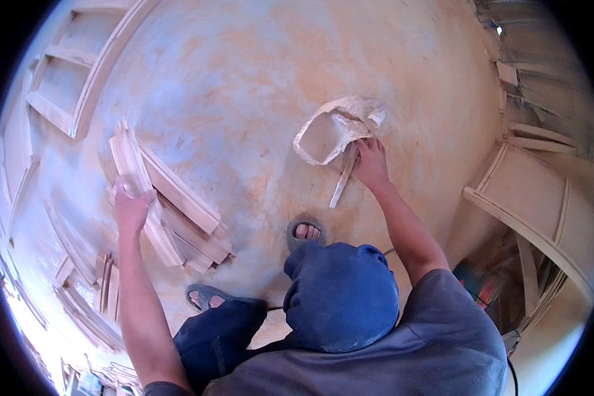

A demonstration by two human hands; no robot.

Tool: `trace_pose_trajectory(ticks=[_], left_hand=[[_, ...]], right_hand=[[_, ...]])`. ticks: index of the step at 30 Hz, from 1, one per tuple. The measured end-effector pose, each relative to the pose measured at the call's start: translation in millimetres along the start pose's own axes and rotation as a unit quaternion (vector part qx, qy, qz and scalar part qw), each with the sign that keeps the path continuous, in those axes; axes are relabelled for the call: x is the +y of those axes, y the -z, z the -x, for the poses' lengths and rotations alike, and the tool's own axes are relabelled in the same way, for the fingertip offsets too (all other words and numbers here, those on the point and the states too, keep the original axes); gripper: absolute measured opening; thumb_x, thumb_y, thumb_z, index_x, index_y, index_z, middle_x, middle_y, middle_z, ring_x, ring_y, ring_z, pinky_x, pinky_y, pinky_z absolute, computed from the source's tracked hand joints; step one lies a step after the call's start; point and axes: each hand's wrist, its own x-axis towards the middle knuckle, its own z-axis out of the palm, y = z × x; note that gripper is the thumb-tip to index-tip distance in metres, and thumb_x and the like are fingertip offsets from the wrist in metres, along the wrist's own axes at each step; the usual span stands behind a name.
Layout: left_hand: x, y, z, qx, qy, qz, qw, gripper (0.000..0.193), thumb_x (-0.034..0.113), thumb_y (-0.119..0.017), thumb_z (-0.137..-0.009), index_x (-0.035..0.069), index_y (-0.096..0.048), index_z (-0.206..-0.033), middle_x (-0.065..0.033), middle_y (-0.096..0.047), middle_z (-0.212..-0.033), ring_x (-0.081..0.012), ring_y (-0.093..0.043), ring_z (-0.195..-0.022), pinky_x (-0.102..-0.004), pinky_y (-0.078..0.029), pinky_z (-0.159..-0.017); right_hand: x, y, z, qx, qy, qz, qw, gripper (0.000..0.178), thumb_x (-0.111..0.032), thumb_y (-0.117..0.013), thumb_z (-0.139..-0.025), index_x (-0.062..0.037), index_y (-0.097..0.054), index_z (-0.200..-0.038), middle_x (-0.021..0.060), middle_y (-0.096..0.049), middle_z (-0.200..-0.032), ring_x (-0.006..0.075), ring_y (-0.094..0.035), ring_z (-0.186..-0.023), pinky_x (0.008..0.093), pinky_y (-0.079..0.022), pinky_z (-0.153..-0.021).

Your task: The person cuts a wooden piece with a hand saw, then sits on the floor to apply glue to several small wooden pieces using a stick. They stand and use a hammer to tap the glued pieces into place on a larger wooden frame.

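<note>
At the left, my left hand (133, 206) grips a pale grooved wooden moulding (133, 164), thumb on one edge and fingers over the other. It lies on top of a small stack with other wooden strips (181, 191) beside and under it. My right hand (371, 162) is ahead and to the right, its fingers closed around the upper end of a flat, whitish-stained stick (340, 187). Those fingertips meet the rim of a cut-open, white-crusted container (315, 156). Whether they also grip the rim is hidden.
A wooden frame (79, 99) leans at the far left, with more wood pieces (105, 284) nearer me. At the right stands a wooden panel (521, 221); a dark power tool (478, 284) sits below it. My sandalled feet (307, 231) are close in front.
</note>
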Motion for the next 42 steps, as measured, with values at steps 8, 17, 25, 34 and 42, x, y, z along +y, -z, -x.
trace_pose_trajectory(ticks=[8, 17, 25, 34, 42], left_hand=[[-8, -19, -5, 0.053, -0.022, -0.005, 0.998, 0.105, 0.017, -0.081, -0.071, -0.009, -0.023, -0.155, -0.0291, -0.046, -0.149, -0.0348, -0.048, -0.138, -0.0373, -0.036, -0.115], [1, -23, 4, 0.094, -0.002, -0.042, 0.995, 0.106, 0.018, -0.08, -0.072, -0.012, -0.02, -0.155, -0.0309, -0.042, -0.152, -0.037, -0.044, -0.141, -0.0379, -0.034, -0.116], [-3, -23, 15, 0.061, 0.007, 0.031, 0.998, 0.105, 0.016, -0.078, -0.073, -0.01, -0.019, -0.155, -0.028, -0.043, -0.152, -0.0328, -0.047, -0.139, -0.0364, -0.038, -0.114], [-14, -31, 19, 0.106, 0.002, 0.029, 0.994, 0.101, 0.015, -0.077, -0.074, -0.008, -0.023, -0.156, -0.0275, -0.041, -0.154, -0.032, -0.045, -0.14, -0.0358, -0.036, -0.115], [6, -33, 30, 0.203, -0.004, -0.087, 0.975, 0.093, 0.022, -0.074, -0.079, -0.004, -0.027, -0.155, -0.0272, -0.043, -0.152, -0.0386, -0.041, -0.142, -0.0411, -0.031, -0.118]], right_hand=[[49, 55, 49, -0.073, 0.016, -0.054, 0.996, 0.021, -0.003, -0.063, -0.083, -0.0053, -0.063, -0.103, 0.0189, -0.064, -0.109, 0.0417, -0.06, -0.107, 0.0497, -0.048, -0.091], [-36, 112, 68, 0.041, -0.117, -0.101, 0.987, 0.013, -0.011, -0.061, -0.091, -0.0043, -0.063, -0.102, 0.0202, -0.067, -0.093, 0.0417, -0.066, -0.083, 0.047, -0.052, -0.07], [-77, 85, 7, -0.025, -0.323, -0.44, 0.837, 0.031, -0.02, -0.065, -0.094, -0.0029, -0.069, -0.12, 0.0126, -0.073, -0.09, 0.0177, -0.071, -0.075, 0.0335, -0.051, -0.066], [-138, 75, -34, -0.022, -0.378, -0.508, 0.774, 0.056, -0.012, -0.064, -0.09, -0.005, -0.045, -0.143, 0.0101, -0.069, -0.087, 0.0188, -0.067, -0.066, 0.0342, -0.053, -0.054], [-143, 45, -66, 0.134, -0.403, -0.618, 0.662, 0.069, -0.009, -0.067, -0.088, -0.0101, -0.033, -0.148, 0.0116, -0.065, -0.097, 0.0186, -0.059, -0.061, 0.0327, -0.048, -0.046]])
